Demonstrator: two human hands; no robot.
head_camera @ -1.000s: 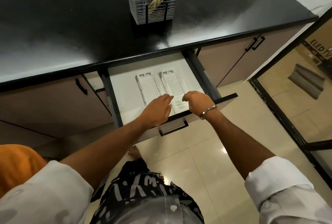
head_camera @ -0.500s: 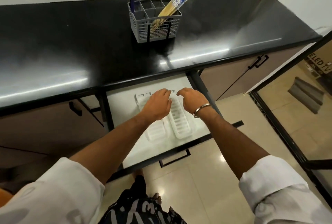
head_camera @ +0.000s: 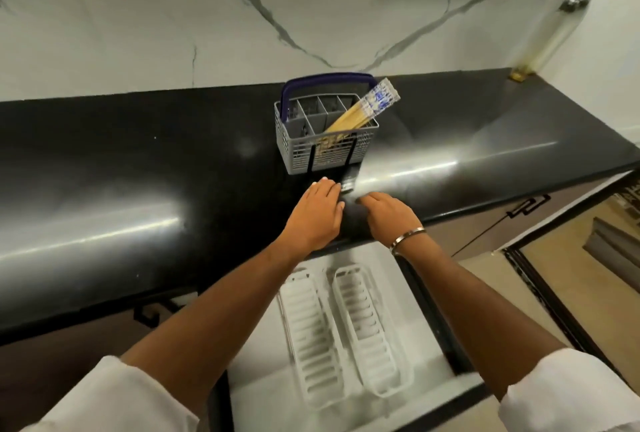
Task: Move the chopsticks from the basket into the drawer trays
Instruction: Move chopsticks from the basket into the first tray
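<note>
From the head camera, a glossy black counter (head_camera: 138, 161) runs across the room under a white marble-veined wall (head_camera: 173, 16), with beige cabinet doors (head_camera: 485, 223) and pale floor tiles (head_camera: 588, 293) to the right of the fingers. The left hand (head_camera: 317, 213) and right hand (head_camera: 388, 215) hover side by side over the counter's front edge, fingers straight to loosely relaxed, holding nothing; a metal bangle (head_camera: 407, 236) circles the right wrist and white sleeves (head_camera: 104, 397) cover the upper arms.

Just beyond the fingertips stands a grey slotted cutlery basket (head_camera: 298, 147) with a blue handle (head_camera: 325, 80). The chopsticks (head_camera: 360, 113), wooden with blue-and-white patterned tops, lean to the right in its near right compartment; the other compartments look dark.

Behind the hands, toward the person, the white drawer (head_camera: 252, 397) is pulled open. Two white ribbed trays (head_camera: 343, 338) lie in it side by side, lengthwise, and nothing can be seen in them.
</note>
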